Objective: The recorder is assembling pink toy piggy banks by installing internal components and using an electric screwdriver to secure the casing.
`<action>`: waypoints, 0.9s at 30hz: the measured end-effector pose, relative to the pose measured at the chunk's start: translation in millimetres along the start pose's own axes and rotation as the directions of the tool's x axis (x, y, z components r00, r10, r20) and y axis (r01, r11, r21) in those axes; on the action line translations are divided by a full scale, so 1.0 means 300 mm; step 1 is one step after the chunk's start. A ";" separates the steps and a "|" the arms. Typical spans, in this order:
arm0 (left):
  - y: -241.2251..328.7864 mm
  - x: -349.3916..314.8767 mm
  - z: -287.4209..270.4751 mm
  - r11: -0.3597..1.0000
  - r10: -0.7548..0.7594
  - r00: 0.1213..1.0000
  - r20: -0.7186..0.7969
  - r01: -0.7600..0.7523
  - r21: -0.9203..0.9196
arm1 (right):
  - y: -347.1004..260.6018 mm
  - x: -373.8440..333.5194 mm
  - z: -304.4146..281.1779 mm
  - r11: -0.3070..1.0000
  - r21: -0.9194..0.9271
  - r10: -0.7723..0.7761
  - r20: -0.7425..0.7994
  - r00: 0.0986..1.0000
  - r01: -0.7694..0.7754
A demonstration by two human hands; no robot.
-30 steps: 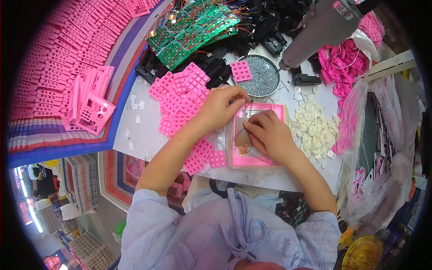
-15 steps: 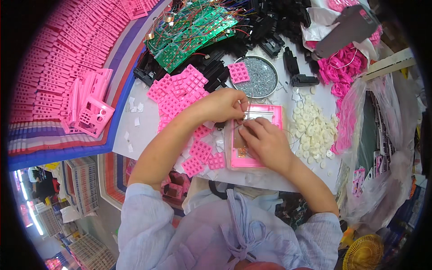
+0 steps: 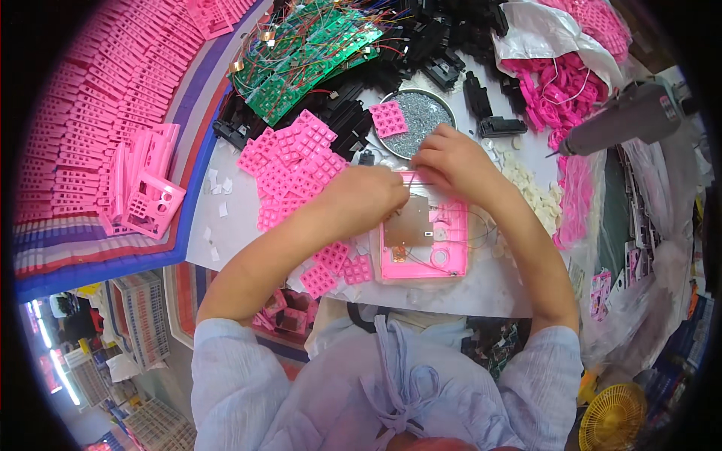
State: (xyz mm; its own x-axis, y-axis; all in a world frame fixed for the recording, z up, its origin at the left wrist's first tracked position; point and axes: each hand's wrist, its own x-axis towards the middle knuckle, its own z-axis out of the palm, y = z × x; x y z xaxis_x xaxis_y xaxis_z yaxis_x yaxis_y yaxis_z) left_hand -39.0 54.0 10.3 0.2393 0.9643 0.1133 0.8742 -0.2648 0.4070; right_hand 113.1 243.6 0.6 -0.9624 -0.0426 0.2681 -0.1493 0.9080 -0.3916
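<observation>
A pink plastic housing (image 3: 453, 264) lies open on the table in front of me. Inside it sit a grey-brown flat board (image 3: 410, 223) and a small copper-coloured piece (image 3: 399, 253); thin wire (image 3: 487, 227) loops past its right side. My left hand (image 3: 367, 197) is over the upper left of the housing, fingers closed and bent down by the board. My right hand (image 3: 460, 167) is above the housing's far edge with its fingertips pinched together, close to the round tray (image 3: 453, 120) of small screws. Whatever lies between the fingertips of each hand is too small or hidden.
Pink button pads (image 3: 289, 177) are heaped left of the housing, white discs (image 3: 543, 201) to its right. Green circuit boards (image 3: 301, 60) with wires and black plastic parts (image 3: 444, 71) fill the back. A power screwdriver (image 3: 624, 124) hangs at right; pink panels (image 3: 98, 113) stand stacked at left.
My right hand has moved up and away from the board to the housing's far edge, uncovering the board. My left hand has come down slightly nearer. The screwdriver now hangs farther right and lower.
</observation>
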 end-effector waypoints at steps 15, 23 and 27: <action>-0.002 0.053 0.037 0.917 -0.064 0.985 -0.161 -0.005 -0.398 | -0.185 -0.177 -0.063 0.849 0.054 0.524 -0.216 0.824 -0.526; -0.018 0.034 0.003 0.805 -0.129 0.991 0.039 0.128 -0.580 | -0.237 -0.346 -0.059 0.671 0.287 0.711 0.014 0.703 -0.684; -0.011 0.047 -0.016 0.780 -0.163 0.983 0.085 0.181 -0.599 | -0.223 -0.352 -0.076 0.656 0.340 0.728 -0.051 0.684 -0.674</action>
State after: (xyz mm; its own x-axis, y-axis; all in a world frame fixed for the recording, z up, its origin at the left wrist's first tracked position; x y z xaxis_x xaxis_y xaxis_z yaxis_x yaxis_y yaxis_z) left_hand -40.5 68.6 15.0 0.1290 0.9911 -0.0315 0.4719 -0.0334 0.8810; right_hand 230.0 196.9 18.5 -0.7550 0.6532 -0.0569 0.4732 0.4827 -0.7370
